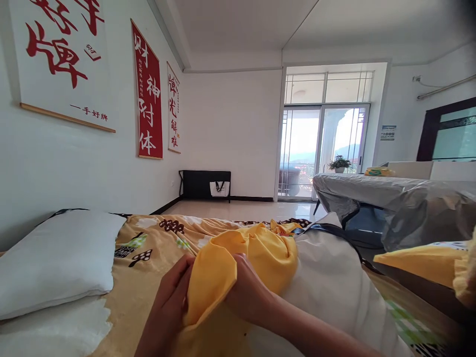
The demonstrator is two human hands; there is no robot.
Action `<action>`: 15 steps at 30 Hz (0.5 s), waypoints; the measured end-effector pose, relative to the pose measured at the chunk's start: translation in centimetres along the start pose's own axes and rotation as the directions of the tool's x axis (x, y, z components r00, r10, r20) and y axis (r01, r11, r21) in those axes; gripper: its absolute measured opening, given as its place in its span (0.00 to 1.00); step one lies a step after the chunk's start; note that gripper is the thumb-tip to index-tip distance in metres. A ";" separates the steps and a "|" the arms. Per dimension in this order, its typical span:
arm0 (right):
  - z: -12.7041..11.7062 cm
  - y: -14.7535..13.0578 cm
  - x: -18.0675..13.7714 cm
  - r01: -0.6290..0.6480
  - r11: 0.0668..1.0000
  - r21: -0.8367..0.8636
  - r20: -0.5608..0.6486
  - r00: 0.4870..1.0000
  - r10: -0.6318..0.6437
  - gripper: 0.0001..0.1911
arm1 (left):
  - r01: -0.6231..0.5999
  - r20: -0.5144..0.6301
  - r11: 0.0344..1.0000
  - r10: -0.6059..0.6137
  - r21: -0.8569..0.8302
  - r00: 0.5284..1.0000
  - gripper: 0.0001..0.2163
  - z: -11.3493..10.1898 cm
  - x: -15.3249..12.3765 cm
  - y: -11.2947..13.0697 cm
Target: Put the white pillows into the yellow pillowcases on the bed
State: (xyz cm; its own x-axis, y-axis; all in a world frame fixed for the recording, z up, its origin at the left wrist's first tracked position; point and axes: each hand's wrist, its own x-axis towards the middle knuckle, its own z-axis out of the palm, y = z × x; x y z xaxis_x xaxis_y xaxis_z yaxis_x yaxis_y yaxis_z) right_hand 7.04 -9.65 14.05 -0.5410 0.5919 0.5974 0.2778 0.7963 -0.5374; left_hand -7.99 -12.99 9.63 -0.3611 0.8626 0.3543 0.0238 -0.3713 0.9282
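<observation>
A yellow pillowcase lies bunched over one end of a white pillow on the bed in front of me. My left hand grips the left edge of the yellow cloth, fingers curled onto it. My right hand pinches the same cloth from the right, fingers closed round a fold. The cloth's open end hangs down between both hands.
A second white pillow rests at the left on a yellow patterned bedsheet. A grey covered sofa stands at the right. More yellow cloth lies at the right edge. Wall scrolls hang left; a glass balcony door is ahead.
</observation>
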 end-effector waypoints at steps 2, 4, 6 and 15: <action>-0.2 0.2 0.3 -0.039 0.993 0.108 0.003 0.999 0.039 0.04 | -0.137 0.131 0.988 0.128 0.065 0.983 0.11 -0.1 -0.2 0.4; -0.3 0.2 0.4 -0.095 0.976 0.194 0.003 0.995 0.096 0.02 | -0.279 0.295 0.953 0.235 0.117 0.926 0.10 -0.2 -0.1 0.7; -0.3 0.3 0.3 -0.132 0.953 0.273 0.025 0.991 0.131 0.03 | -0.338 0.362 0.930 0.269 0.143 0.893 0.10 -0.3 0.2 0.9; -0.2 1.4 0.2 -0.112 0.926 0.361 0.066 0.993 0.094 0.02 | -0.250 0.472 0.961 0.169 0.114 0.865 0.14 -0.9 1.1 0.2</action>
State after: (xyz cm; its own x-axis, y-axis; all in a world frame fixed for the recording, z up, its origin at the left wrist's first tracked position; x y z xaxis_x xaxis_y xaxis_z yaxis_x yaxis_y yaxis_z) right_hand 7.49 -8.45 13.53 -0.5636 0.6547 0.5036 0.0312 0.6262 -0.7791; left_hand -9.17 -12.46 10.13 0.1320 0.8457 0.5172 0.2193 -0.5337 0.8167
